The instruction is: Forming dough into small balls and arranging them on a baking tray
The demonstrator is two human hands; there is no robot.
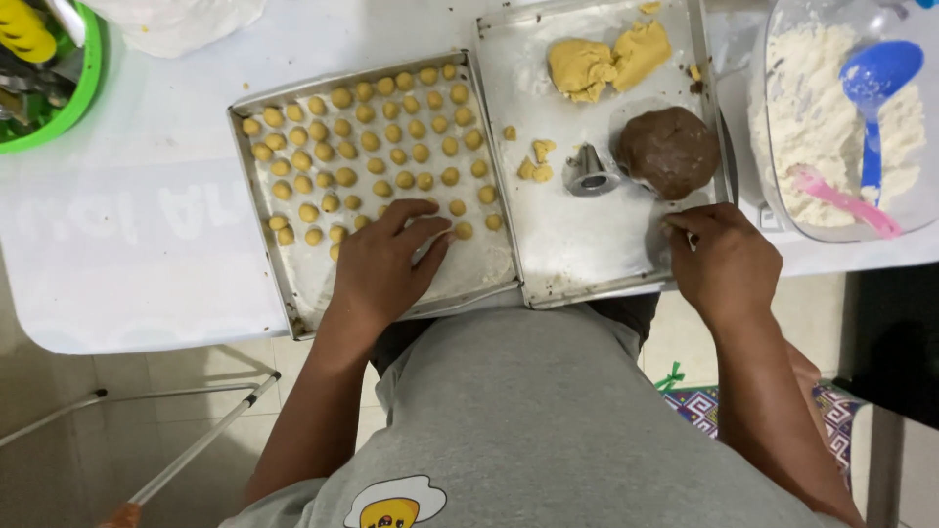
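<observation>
Dough balls (pixel 367 137), small and yellow, partly hidden under left hand (pixel 384 262), fingers spread; right hand (pixel 722 259) fingers curled, pinch unclear.

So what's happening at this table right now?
A person is setting small yellow dough balls in rows on a metal tray. The left hand rests flat on that tray's near end, fingers by the last balls. The right hand sits at the near corner of a second tray, which holds a yellow dough lump, a brown dough ball and a small metal cone. A flour tub stands alongside.
</observation>
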